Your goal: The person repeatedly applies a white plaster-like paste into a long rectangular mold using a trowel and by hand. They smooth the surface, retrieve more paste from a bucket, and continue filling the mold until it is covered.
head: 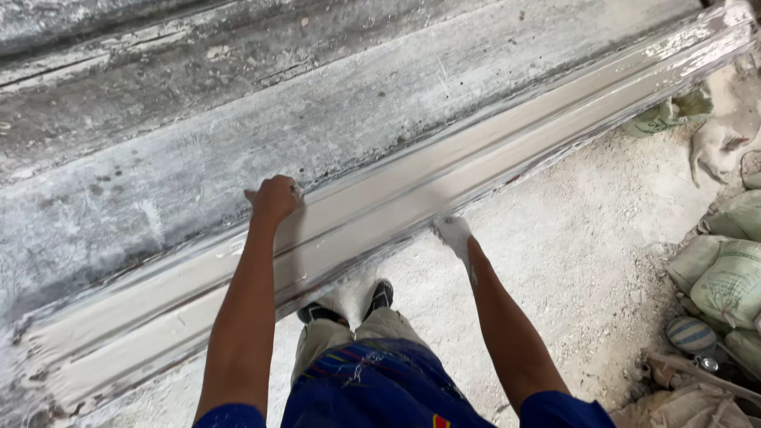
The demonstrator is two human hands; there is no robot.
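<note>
The fingers of the left hand (275,198) are clenched in a fist, pressed on the far upper edge of 1 long white plaster moulding (412,198). The right hand (454,233), coated white, touches the near lower edge; whether its fingers grip cannot be told. The moulding lies along the grey desk (238,143), its long axis running from lower left to upper right. 2 shoes (349,305) stand on the dusty floor (587,254). Several sacks (725,281) lie at the right.
</note>
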